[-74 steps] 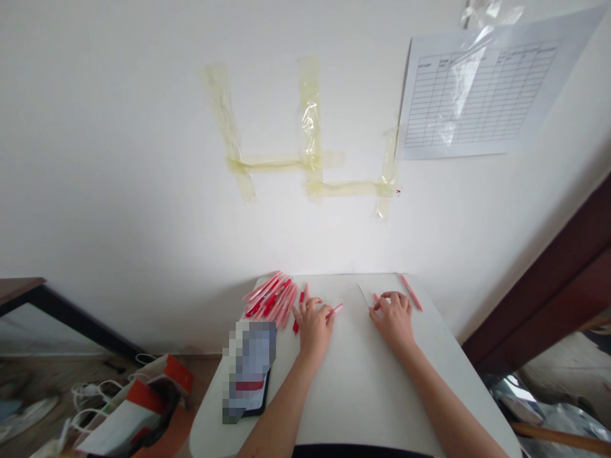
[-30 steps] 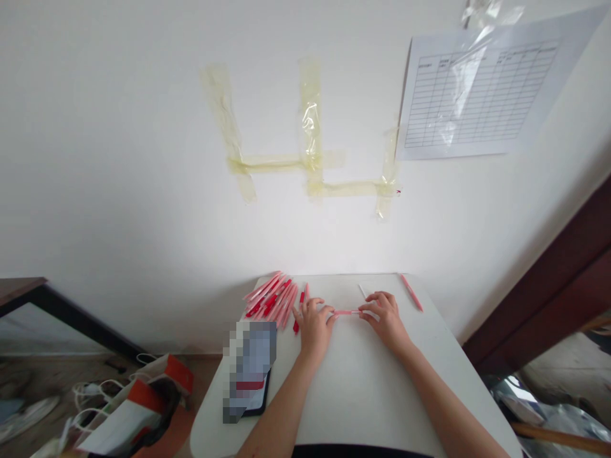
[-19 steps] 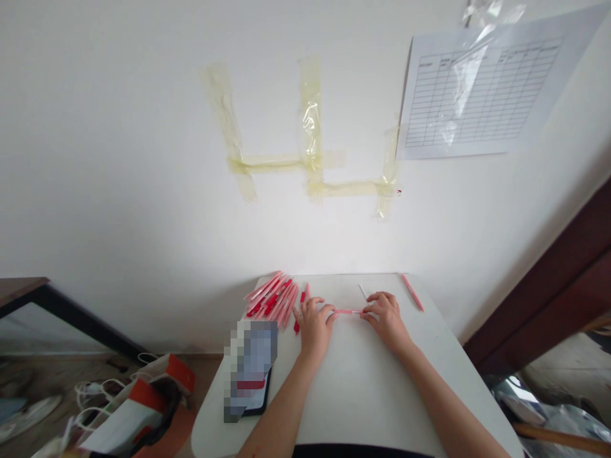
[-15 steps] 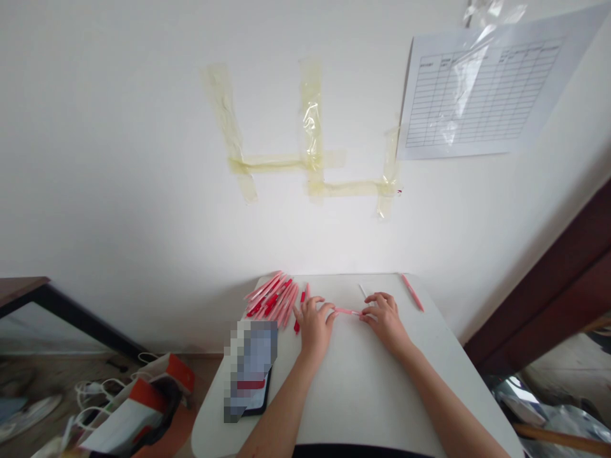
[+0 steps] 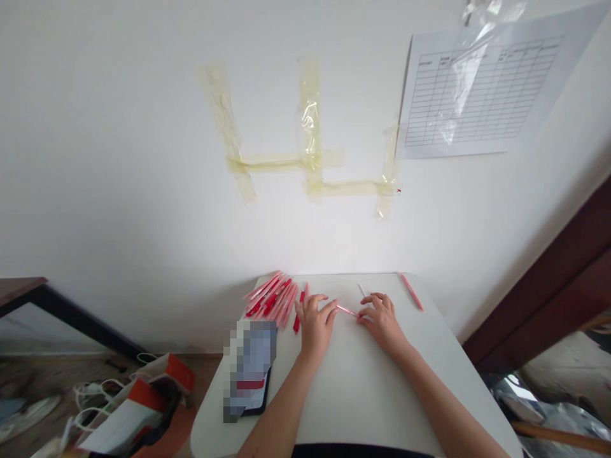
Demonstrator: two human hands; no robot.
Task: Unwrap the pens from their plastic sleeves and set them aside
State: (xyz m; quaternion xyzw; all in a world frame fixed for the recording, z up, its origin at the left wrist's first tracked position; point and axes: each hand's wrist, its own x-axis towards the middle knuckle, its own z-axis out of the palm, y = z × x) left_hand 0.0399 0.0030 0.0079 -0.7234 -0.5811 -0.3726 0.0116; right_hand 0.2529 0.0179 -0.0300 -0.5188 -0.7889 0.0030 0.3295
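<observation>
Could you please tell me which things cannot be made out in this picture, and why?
All in the head view:
- Pink piece: ends covered by the left hand and right hand.
- Thin white stick: near end hidden behind the right hand.
- Phone: most of its screen masked by pixelation.
- Wall sheet: writing too small, partly under glare.
- Pen pile: overlapping, so uncountable.

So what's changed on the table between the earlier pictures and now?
The right hand moved left, towards the left hand, and a pink pen part now spans both hands' fingertips at a slant. The pen pile, phone and lone pink pen at right stayed put.
</observation>
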